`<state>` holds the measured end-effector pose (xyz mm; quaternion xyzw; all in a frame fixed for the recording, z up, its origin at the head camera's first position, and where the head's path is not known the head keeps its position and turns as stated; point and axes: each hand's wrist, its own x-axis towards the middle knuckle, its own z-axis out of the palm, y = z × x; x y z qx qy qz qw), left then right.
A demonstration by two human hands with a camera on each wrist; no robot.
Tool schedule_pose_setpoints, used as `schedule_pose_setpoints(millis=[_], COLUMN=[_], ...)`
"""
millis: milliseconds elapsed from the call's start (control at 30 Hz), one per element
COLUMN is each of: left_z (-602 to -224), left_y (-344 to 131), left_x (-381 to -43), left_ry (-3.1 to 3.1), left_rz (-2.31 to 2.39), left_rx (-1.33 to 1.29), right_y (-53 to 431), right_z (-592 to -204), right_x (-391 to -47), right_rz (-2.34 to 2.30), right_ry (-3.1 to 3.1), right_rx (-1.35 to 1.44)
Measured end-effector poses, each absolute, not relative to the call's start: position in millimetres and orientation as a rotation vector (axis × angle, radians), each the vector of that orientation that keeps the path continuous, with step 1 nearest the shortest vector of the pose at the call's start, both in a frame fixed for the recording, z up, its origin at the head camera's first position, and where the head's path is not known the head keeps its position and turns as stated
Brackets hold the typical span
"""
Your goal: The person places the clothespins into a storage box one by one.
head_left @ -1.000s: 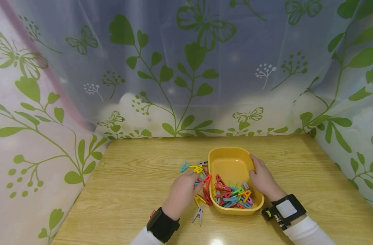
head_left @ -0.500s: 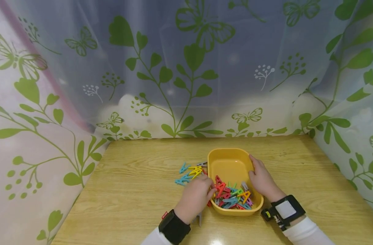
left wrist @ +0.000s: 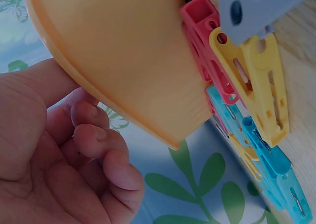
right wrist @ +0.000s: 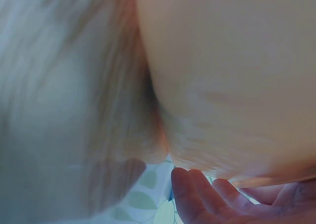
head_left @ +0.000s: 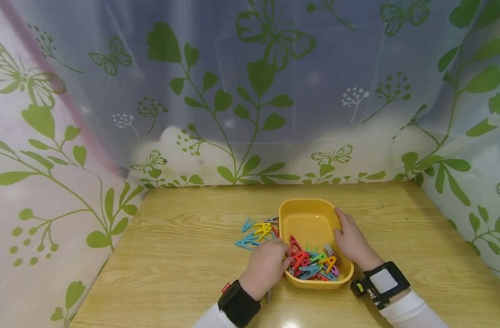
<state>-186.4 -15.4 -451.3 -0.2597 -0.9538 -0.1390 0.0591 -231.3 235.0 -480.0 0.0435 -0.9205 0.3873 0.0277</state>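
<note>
A yellow plastic basin (head_left: pixel 309 218) sits on the table, its front half filled with clothespins (head_left: pixel 315 264) in several colours. My right hand (head_left: pixel 353 239) grips its right side, thumb over the rim; in the right wrist view its fingers (right wrist: pixel 202 192) lie along the basin wall (right wrist: pixel 237 86). My left hand (head_left: pixel 266 269) is at the left rim, fingertips just inside, beside a red clothespin (head_left: pixel 301 258) on the pile. In the left wrist view the left hand (left wrist: pixel 64 140) has loosely bent fingers and nothing visible in them; the basin rim hides some fingertips.
Left of the basin lie blue clothespins (head_left: pixel 247 240), yellow clothespins (head_left: pixel 263 230) and a grey clothespin (head_left: pixel 271 220). The left wrist view shows a red clothespin (left wrist: pixel 202 41) against the basin's outer wall. A patterned curtain (head_left: pixel 217 114) encloses the wooden table (head_left: pixel 184 255).
My left hand has carried a red clothespin from the loose ones over the left rim and let it go onto the pile. The right hand and basin have stayed in place.
</note>
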Motion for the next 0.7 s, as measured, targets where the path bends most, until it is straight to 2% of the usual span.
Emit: schedule_pose_setpoints(millis=[700], left_z=[-450.9], left_y=[-19.2], left_x=[-188.6], left_ry=[-2.915], left_rz=[-0.519], left_rx=[-0.753], right_y=[236.0], right_z=[-480.1], right_x=[-231.7], right_rz=[1.181], right_ry=[-2.849], right_rx=[0.145])
